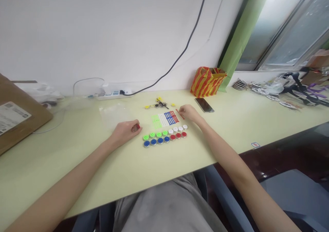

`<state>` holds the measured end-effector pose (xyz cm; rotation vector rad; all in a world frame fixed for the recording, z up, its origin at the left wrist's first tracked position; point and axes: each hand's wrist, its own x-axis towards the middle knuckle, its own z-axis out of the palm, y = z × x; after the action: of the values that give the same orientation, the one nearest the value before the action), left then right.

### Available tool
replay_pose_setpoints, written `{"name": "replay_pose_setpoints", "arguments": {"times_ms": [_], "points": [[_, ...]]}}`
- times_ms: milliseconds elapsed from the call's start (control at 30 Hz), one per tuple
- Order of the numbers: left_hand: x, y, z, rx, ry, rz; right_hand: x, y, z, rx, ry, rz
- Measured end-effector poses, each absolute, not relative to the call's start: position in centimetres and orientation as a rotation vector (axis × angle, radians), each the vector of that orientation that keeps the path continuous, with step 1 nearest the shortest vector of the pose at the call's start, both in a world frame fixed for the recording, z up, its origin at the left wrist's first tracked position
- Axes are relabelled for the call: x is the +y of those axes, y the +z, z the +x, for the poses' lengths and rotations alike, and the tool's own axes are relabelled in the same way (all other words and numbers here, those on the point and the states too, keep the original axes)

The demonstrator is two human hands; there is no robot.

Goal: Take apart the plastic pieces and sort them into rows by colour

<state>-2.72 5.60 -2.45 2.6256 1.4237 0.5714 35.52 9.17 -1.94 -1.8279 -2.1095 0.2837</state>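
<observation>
My left hand [126, 130] is closed on a small red round cap [138, 126], just left of two rows of round pieces. Green [159, 134] and white pieces [175, 130] make up the far row; blue [160, 141] and red ones [178, 135] the near row. Between finger and thumb, my right hand [189, 112] pinches a thin red plastic stick [181, 114]. Beside it lie sticks sorted by colour: light green [156, 120], white [163, 119], blue [170, 117] and red [175, 116]. Behind them is a jumble of yellow and black parts [161, 103].
A phone [204, 105] and a red-yellow striped bag [208, 81] stand right of the parts. Clear plastic [114, 114] lies at the left, near a power strip [113, 92] with a black cable. A cardboard box [22, 112] fills the far left; discs and other items [264, 89] are far right.
</observation>
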Motion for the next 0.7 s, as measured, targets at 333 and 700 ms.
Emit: {"name": "replay_pose_setpoints", "arguments": {"times_ms": [333, 700], "points": [[5.65, -2.44, -2.67, 1.433, 0.575, 2.620, 8.85, -2.07, 34.48, -2.181, 0.300, -1.727], [5.66, -2.38, -2.67, 1.430, 0.557, 2.625, 9.30, -2.38, 34.54, -2.181, 0.298, -1.706]]}}
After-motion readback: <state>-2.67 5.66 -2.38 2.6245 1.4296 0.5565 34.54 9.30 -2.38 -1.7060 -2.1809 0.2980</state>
